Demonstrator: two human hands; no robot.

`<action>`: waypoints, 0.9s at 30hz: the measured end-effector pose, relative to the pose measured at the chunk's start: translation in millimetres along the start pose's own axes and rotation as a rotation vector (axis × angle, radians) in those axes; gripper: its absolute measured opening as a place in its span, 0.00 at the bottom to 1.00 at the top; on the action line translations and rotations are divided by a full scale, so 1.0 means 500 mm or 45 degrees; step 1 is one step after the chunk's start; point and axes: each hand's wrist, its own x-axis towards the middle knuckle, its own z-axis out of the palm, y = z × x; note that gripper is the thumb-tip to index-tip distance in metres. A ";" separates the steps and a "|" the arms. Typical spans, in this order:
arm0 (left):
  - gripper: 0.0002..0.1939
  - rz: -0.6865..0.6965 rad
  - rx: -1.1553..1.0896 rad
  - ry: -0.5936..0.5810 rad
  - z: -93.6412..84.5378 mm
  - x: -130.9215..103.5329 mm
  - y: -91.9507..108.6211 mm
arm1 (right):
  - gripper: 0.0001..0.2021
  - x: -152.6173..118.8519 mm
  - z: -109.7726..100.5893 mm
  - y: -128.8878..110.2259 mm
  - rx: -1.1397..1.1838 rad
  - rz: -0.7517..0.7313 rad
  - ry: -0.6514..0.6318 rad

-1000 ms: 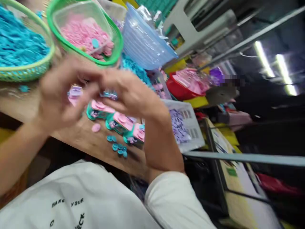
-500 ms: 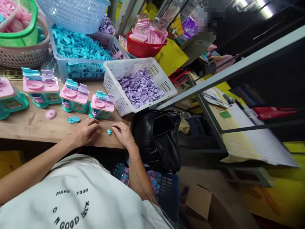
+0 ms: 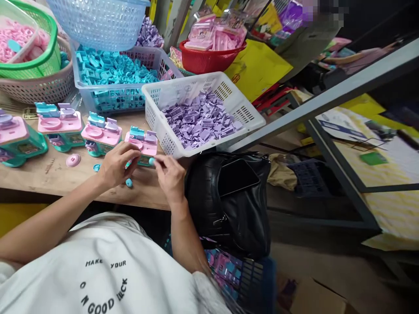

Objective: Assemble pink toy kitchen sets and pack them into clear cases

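Note:
Several pink and teal toy kitchens stand in a row on the wooden table; the rightmost toy (image 3: 148,147) is just behind my hands. My left hand (image 3: 118,165) is curled in front of it, fingers bent together, with a bit of teal at the fingertips that is too small to make out. My right hand (image 3: 170,174) pinches a small teal piece (image 3: 152,161) between thumb and forefinger. Below my left fingers a small blue piece (image 3: 128,183) lies on the table. A pink oval piece (image 3: 73,160) and a blue disc (image 3: 97,167) lie further left.
Behind the toys are a white basket (image 3: 152,102) of purple parts and a clear blue crate (image 3: 114,93) of blue parts. A red bowl (image 3: 209,59) stands further back. A black bag (image 3: 242,218) with a phone on it sits right of my right hand.
Both hands have moved up towards the rightmost toy. My right hand has taken hold of a small teal piece. The view has shifted, and a small blue piece now shows below my left hand.

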 end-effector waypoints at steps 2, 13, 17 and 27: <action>0.09 0.012 0.036 0.010 0.004 0.025 -0.004 | 0.14 0.047 -0.013 -0.014 -0.105 -0.047 0.023; 0.11 0.149 0.062 -0.045 0.017 0.048 -0.048 | 0.12 0.119 0.000 -0.031 -0.286 -0.115 -0.137; 0.11 0.247 0.085 -0.023 0.023 0.040 -0.062 | 0.11 0.107 0.019 -0.017 -0.253 -0.160 -0.026; 0.13 0.219 -0.011 0.040 -0.007 -0.021 -0.066 | 0.15 0.069 0.057 0.001 -0.272 -0.209 0.252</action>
